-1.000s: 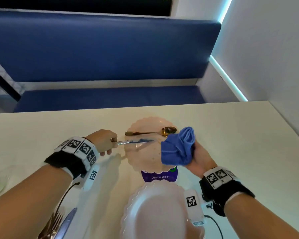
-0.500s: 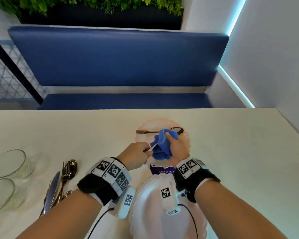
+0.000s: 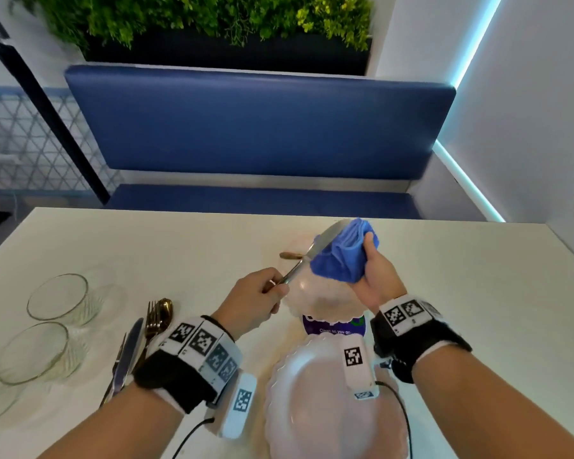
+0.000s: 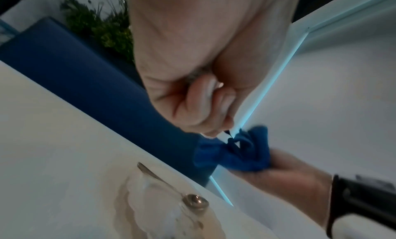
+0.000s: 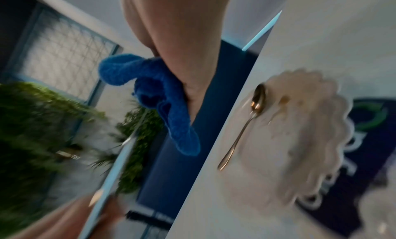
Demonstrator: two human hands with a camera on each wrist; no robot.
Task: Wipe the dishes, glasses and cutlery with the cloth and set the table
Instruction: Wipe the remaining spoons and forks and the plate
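Note:
My left hand [image 3: 257, 299] grips the handle of a silver knife [image 3: 315, 251], lifted above the table with the blade slanting up to the right. My right hand [image 3: 375, 276] holds a bunched blue cloth [image 3: 342, 256] wrapped against the blade. In the right wrist view the cloth [image 5: 158, 97] hangs from my fingers beside the knife blade [image 5: 120, 161]. Below them lies a scalloped white plate [image 3: 322, 299] with a gold spoon [image 5: 246, 122] across its far rim. A second scalloped plate [image 3: 315, 409] sits at the near edge.
Three clear glasses [image 3: 60, 296] stand at the left of the white table [image 3: 478, 309]. A spare knife, fork and gold spoon [image 3: 153, 323] lie beside them. A purple sticker [image 3: 335, 326] sits between the plates. A blue bench [image 3: 259, 127] faces me; a wall stands at the right.
The knife has risen off the far plate and tilted upward. My right hand brought the cloth onto the blade and has slid it up toward the tip.

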